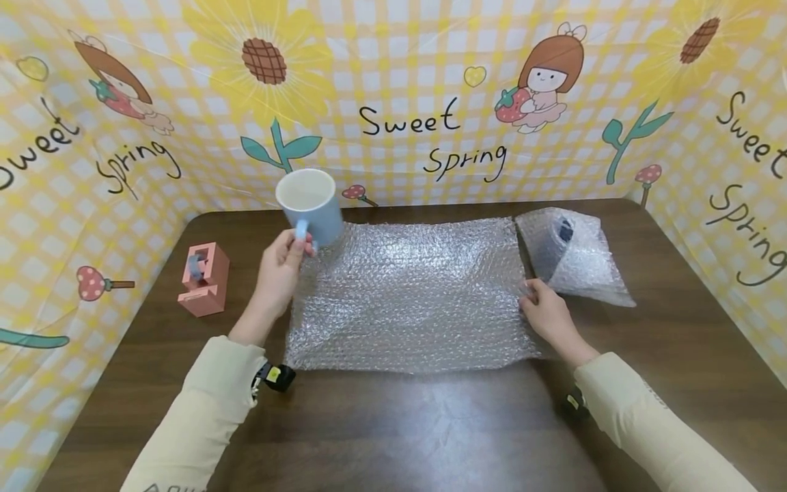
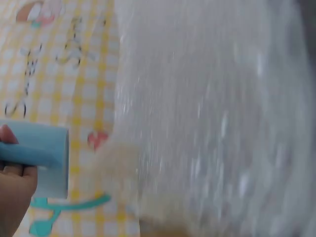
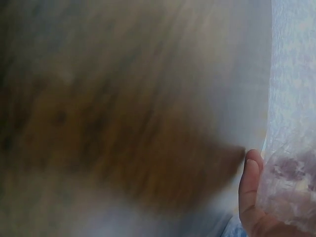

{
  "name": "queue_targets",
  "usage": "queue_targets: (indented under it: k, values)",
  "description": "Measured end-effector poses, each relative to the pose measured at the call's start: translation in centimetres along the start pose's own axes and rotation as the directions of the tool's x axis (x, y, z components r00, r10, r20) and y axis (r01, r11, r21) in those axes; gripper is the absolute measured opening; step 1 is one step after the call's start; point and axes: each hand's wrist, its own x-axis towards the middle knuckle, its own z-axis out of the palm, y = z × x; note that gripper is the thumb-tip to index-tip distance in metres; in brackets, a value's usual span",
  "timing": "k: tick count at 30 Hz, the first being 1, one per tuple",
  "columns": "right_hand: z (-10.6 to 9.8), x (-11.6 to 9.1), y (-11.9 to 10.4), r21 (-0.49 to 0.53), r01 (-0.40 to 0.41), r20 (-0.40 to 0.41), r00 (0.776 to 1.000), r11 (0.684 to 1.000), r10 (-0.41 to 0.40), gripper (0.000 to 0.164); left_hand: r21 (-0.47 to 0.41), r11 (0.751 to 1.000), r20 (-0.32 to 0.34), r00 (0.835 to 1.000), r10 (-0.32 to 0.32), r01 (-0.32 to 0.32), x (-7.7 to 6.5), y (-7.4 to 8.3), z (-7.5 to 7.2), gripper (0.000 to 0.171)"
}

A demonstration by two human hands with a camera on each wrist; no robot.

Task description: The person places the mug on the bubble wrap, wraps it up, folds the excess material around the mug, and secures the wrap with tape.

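Note:
My left hand grips a light blue mug by its handle, over the back left corner of a bubble wrap sheet. The mug's white inside faces up toward the head view; its blue side shows in the left wrist view. At the sheet's right edge, my right hand pinches the wrap between thumb and fingers. Much of the right wrist view is blurred, but the thumb shows there against the wrap.
A pink tape dispenser stands at the left of the brown table. Back right lies a bubble wrap bundle with something dark blue inside. A yellow checked cloth hangs behind and along both sides.

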Motion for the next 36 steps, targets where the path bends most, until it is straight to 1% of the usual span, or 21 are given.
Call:
queue_targets:
  k: [2, 4, 6, 8, 11, 15, 20, 22, 25, 29, 33, 36]
  values:
    - [0.0, 0.0, 0.0, 0.005, 0.002, -0.002, 1.000, 1.000, -0.002, 0.037, 0.026, 1.000, 0.082, 0.997, -0.005, 0.003, -0.3, 0.0, 1.0, 0.026]
    - [0.0, 0.1, -0.1, 0.009, 0.003, -0.004, 1.000, 1.000, -0.003, 0.037, 0.053, 0.999, 0.159, 0.987, -0.009, 0.000, -0.7, -0.1, 2.1, 0.025]
    - [0.0, 0.1, -0.1, 0.011, 0.008, -0.008, 1.000, 1.000, -0.008, 0.037, 0.046, 0.999, 0.222, 0.975, -0.005, -0.005, -1.1, -0.3, 3.3, 0.024]
    - [0.0, 0.1, -0.2, 0.011, 0.011, -0.010, 1.000, 1.000, -0.011, 0.037, 0.048, 0.999, 0.277, 0.961, -0.002, -0.012, -1.5, -0.6, 4.5, 0.022]
    - [0.0, 0.1, -0.2, 0.007, 0.009, -0.011, 1.000, 1.000, -0.009, 0.037, 0.032, 0.999, 0.356, 0.934, -0.016, 0.005, -2.1, -1.1, 6.1, 0.022]
    - [0.0, 0.1, -0.2, 0.011, 0.005, -0.002, 1.000, 1.000, -0.005, 0.037, 0.049, 0.999, 0.430, 0.902, -0.041, 0.022, -2.8, -1.8, 7.8, 0.022]
    - [0.0, 0.1, -0.1, 0.014, 0.019, -0.006, 1.000, 1.000, -0.019, 0.037, 0.071, 0.997, 0.483, 0.874, -0.044, 0.010, -3.5, -2.6, 9.2, 0.022]
    - [0.0, 0.1, -0.1, 0.011, 0.024, -0.010, 1.000, 1.000, -0.024, 0.037, 0.077, 0.997, 0.496, 0.867, -0.040, 0.002, -3.6, -2.7, 9.5, 0.022]
    - [-0.1, 0.1, 0.0, 0.007, 0.027, -0.013, 1.000, 1.000, -0.027, 0.037, 0.063, 0.998, 0.514, 0.858, -0.027, -0.006, -3.6, -3.0, 9.8, 0.021]
    - [-0.1, 0.0, -0.1, 0.014, 0.022, -0.011, 1.000, 1.000, -0.022, 0.037, 0.049, 0.999, 0.517, 0.856, -0.011, -0.017, -3.5, -3.4, 10.1, 0.020]
    - [-0.1, 0.1, -0.1, 0.028, 0.025, -0.007, 1.000, 0.999, -0.025, 0.038, 0.051, 0.999, 0.513, 0.858, -0.026, -0.001, -3.4, -3.7, 10.1, 0.019]
    - [-0.2, 0.3, 0.0, 0.028, 0.037, -0.008, 0.999, 0.999, -0.037, 0.039, 0.049, 0.999, 0.518, 0.855, -0.036, 0.013, -3.4, -3.9, 10.0, 0.019]
